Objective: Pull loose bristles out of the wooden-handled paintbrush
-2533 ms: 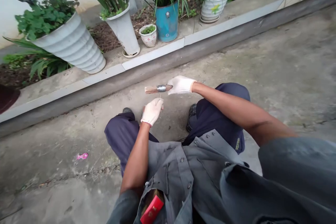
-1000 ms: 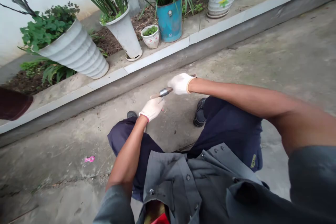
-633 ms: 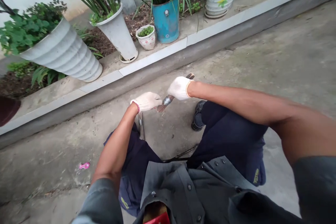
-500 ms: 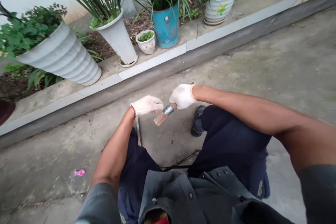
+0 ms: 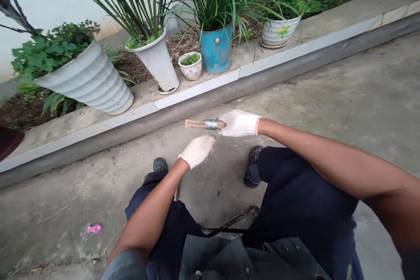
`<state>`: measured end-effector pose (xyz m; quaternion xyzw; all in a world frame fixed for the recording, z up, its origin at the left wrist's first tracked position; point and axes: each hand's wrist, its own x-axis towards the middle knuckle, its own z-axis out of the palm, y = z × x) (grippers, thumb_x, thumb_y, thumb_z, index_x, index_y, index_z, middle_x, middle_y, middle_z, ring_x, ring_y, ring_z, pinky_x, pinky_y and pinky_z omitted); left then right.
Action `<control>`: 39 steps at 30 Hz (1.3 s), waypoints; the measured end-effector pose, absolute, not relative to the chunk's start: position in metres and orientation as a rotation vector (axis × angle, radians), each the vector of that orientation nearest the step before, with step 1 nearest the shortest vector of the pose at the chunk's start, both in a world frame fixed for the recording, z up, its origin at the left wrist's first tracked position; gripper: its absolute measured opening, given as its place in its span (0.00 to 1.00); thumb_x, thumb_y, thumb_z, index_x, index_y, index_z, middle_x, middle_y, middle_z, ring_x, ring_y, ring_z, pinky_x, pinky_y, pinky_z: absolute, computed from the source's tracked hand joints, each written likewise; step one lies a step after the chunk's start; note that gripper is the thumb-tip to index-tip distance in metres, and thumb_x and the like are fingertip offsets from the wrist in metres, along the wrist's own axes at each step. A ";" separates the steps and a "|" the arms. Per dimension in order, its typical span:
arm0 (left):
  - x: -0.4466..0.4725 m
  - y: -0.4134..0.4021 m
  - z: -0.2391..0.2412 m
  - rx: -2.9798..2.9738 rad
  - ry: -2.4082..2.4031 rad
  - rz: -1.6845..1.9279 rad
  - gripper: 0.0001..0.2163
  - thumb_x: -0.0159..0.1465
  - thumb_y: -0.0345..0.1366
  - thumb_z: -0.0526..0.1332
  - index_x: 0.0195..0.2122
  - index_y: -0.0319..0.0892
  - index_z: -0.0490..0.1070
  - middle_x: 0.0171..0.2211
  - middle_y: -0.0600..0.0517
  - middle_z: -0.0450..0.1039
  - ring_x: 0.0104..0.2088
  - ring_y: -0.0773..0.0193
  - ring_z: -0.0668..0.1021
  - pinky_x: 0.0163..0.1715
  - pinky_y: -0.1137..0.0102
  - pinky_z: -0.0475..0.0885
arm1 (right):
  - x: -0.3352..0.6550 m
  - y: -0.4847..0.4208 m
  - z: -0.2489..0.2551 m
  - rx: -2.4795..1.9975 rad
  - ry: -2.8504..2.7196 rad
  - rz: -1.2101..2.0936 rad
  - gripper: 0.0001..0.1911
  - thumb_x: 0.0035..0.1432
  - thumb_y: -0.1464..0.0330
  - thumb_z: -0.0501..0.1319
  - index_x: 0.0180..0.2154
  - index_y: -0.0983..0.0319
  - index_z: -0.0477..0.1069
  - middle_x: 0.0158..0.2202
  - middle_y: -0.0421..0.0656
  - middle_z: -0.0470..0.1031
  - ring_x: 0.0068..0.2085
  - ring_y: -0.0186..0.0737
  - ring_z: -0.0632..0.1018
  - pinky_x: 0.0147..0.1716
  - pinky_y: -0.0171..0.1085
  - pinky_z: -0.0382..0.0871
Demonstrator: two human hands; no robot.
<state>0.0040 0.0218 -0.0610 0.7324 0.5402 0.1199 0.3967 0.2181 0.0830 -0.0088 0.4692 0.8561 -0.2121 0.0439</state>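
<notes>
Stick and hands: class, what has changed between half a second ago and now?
The stick has swung from slanting to nearly level. The left hand has moved from left of the wire to below the stick. The right hand still holds the stick; the pots stand as before.

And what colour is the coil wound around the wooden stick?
Silvery grey; the coil shows clearly in the head view, beside the right hand.

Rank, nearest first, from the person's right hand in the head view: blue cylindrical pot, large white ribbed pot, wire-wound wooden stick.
1. Wire-wound wooden stick: in the grip of the right hand.
2. Blue cylindrical pot: ahead, slightly left.
3. Large white ribbed pot: far left.
</notes>
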 end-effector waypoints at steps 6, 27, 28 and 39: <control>0.007 0.017 -0.058 2.169 1.394 0.107 0.16 0.75 0.37 0.48 0.38 0.43 0.75 0.32 0.48 0.79 0.33 0.56 0.79 0.37 0.66 0.68 | 0.205 0.092 -0.029 1.496 2.445 -0.390 0.17 0.62 0.61 0.59 0.47 0.61 0.80 0.41 0.56 0.83 0.40 0.54 0.83 0.35 0.41 0.68; -0.017 0.022 -0.033 2.222 1.265 -0.032 0.15 0.71 0.45 0.56 0.38 0.46 0.80 0.37 0.53 0.81 0.35 0.63 0.78 0.33 0.70 0.64 | 0.203 0.078 -0.046 0.728 2.616 -0.279 0.12 0.56 0.72 0.61 0.39 0.64 0.82 0.37 0.53 0.82 0.37 0.47 0.81 0.36 0.39 0.62; -0.018 0.023 -0.032 2.201 1.266 -0.013 0.16 0.71 0.47 0.55 0.38 0.45 0.80 0.37 0.54 0.81 0.34 0.63 0.77 0.33 0.71 0.64 | 0.209 0.079 -0.045 0.721 2.597 -0.379 0.12 0.56 0.71 0.61 0.39 0.63 0.82 0.35 0.50 0.82 0.34 0.44 0.79 0.34 0.38 0.61; -0.008 0.016 -0.055 1.941 1.395 0.178 0.22 0.76 0.46 0.47 0.32 0.42 0.74 0.30 0.49 0.79 0.29 0.61 0.78 0.35 0.68 0.69 | 0.210 0.068 -0.019 1.398 2.632 -0.779 0.21 0.63 0.53 0.59 0.40 0.65 0.79 0.35 0.48 0.81 0.32 0.39 0.75 0.31 0.36 0.60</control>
